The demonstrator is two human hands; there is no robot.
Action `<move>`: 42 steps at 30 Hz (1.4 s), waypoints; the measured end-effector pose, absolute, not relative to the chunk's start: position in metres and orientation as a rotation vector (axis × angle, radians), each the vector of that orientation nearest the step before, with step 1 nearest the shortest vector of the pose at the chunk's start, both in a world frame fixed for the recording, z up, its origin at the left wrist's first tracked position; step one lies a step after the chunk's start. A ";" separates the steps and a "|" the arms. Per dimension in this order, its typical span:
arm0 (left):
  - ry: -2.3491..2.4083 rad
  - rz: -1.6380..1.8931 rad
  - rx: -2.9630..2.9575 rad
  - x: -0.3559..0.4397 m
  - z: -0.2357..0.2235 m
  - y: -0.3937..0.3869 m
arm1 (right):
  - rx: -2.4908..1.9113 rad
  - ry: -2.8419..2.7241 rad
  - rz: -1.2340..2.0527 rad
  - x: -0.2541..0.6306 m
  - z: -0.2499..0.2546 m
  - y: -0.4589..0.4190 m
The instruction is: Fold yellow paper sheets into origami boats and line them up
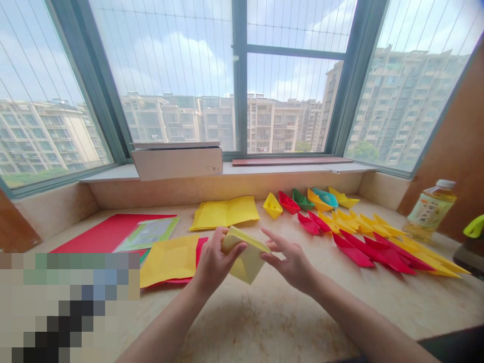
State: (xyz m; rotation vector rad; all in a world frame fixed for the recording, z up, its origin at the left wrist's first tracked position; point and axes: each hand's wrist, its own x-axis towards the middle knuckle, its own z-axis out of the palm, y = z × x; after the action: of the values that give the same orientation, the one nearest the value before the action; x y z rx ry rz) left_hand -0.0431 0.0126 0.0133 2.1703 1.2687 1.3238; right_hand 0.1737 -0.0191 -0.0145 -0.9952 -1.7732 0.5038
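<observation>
A partly folded piece of pale yellow paper (pixel 247 262) is held up above the counter, its lower end coming to a point. My left hand (pixel 221 254) grips its left side, thumb on the near face and fingers behind. At the paper's right corner, my right hand (pixel 285 257) has its thumb and a finger close together on the edge, while its index finger is raised apart. Yellow sheets (pixel 227 212) lie flat just beyond my hands. More yellow paper (pixel 166 259) rests on red paper to the left.
Folded paper boats stand at the back right, including a green boat (pixel 301 199). Red folded shapes (pixel 378 252) and yellow ones spread before them. A drink bottle (pixel 431 209) stands far right. Red sheets (pixel 98 232) lie left; a white box (pixel 177 162) sits on the sill.
</observation>
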 end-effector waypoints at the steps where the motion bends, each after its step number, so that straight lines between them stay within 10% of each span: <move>1: 1.286 1.353 2.149 -0.042 0.013 0.012 | -0.990 -1.791 0.482 0.174 -0.014 -0.017; 18: 0.935 1.163 1.944 -0.024 0.006 0.007 | -1.064 -2.265 0.802 0.184 -0.002 -0.031; 33: 0.980 1.151 2.071 -0.028 0.003 0.008 | -0.985 -2.471 -0.007 0.170 -0.008 -0.037; 42: 0.961 1.194 2.136 -0.033 0.003 0.007 | -1.038 -2.092 0.834 0.162 -0.006 -0.044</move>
State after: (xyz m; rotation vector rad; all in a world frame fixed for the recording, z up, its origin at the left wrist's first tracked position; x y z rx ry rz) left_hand -0.0334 0.0066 0.0026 2.1362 0.9607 1.1945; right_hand 0.1622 -0.0441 -0.0062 -1.0380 -2.0922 0.8342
